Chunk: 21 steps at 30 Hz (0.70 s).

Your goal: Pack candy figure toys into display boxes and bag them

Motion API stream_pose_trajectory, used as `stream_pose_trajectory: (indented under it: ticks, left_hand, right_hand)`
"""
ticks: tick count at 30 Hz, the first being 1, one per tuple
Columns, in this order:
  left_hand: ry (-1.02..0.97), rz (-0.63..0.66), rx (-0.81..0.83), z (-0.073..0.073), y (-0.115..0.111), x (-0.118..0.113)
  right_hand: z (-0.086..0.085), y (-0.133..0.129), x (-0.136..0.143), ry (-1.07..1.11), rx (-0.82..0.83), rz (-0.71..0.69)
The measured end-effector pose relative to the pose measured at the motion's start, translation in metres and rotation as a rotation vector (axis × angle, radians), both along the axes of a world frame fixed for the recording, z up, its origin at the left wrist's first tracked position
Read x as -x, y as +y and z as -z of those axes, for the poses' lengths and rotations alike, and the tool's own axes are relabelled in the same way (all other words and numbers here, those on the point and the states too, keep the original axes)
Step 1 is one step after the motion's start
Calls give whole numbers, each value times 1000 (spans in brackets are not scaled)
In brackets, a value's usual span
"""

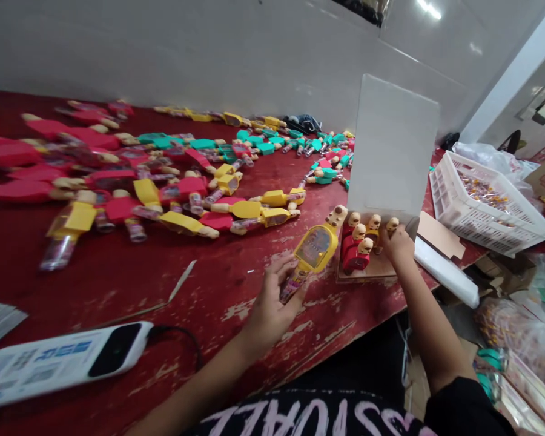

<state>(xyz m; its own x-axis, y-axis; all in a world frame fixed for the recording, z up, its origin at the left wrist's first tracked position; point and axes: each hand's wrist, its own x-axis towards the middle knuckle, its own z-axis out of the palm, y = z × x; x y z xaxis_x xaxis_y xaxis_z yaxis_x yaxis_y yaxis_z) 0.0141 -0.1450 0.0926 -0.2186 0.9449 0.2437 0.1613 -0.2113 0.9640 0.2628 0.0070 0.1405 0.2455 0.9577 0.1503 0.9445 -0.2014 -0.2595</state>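
My left hand [275,303] is closed around the clear, candy-filled handle of a yellow candy toy [315,248]. The toy has a flat, rounded body with a dark window and a beige animal head at its top, and it tilts up to the right. My right hand [399,247] is at the right side of a display box [372,274], its fingers closed at the beige head of another candy toy [392,224]. That toy's body is mostly hidden. Inside the box stand several red candy toys [356,257] and a yellow one [372,225]. The box's white back panel [393,145] stands upright.
Loose red candy toys [113,178], yellow ones [245,209] and green ones [204,144] lie across the red table [236,272]. A white payment device [68,360] is at front left. A white crate [495,224] of small pieces and a white roll [445,272] lie right.
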Motion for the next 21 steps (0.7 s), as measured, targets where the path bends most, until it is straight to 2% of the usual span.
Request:
stream_pose_trajectory:
  ticks: [3, 5, 7, 8, 9, 10, 12, 13, 15, 17, 18, 19, 21]
  left_hand:
    - [96, 2, -89, 3, 4, 0]
    - [254, -53, -207, 4, 5, -1]
    - [480, -133, -348, 2, 4, -3]
    - [594, -158, -432, -1, 3, -5]
    - [703, -156, -522, -5, 3, -8]
    - [798, -116, -616, -10, 3, -11]
    - [925, 66, -782, -20, 8, -18]
    - [962, 172, -848, -24, 12, -20]
    - [971, 312, -928, -24, 24, -24]
    - [888, 262, -870, -13, 39, -26]
    - [836, 199, -746, -5, 47, -27]
    - [790, 165, -556, 3, 54, -28]
    - [743, 215, -126, 18, 67, -31]
  right_hand:
    - [-14, -7, -1, -13, 55, -14]
    - [-25, -25, 1, -31, 17, -22]
    - [-32, -55, 9, 9, -168, -71]
    - [-32, -73, 15, 124, -393, -158]
    - [-32, -90, 21, 286, -540, -304]
    - [-30, -107, 27, 459, -559, -464]
    - [-28, -131, 34, 825, -461, -619]
    - [-28, -137, 33, 983, -414, -606]
    - [-32, -138, 22, 1217, -466, -440]
    - [-37, -126, 3, 1301, -657, -223]
    - [-38, -118, -6, 1291, -772, -129]
    - [-37, -109, -12, 1262, -878, -47]
    - [-27, -90, -16, 1187, -1020, 46]
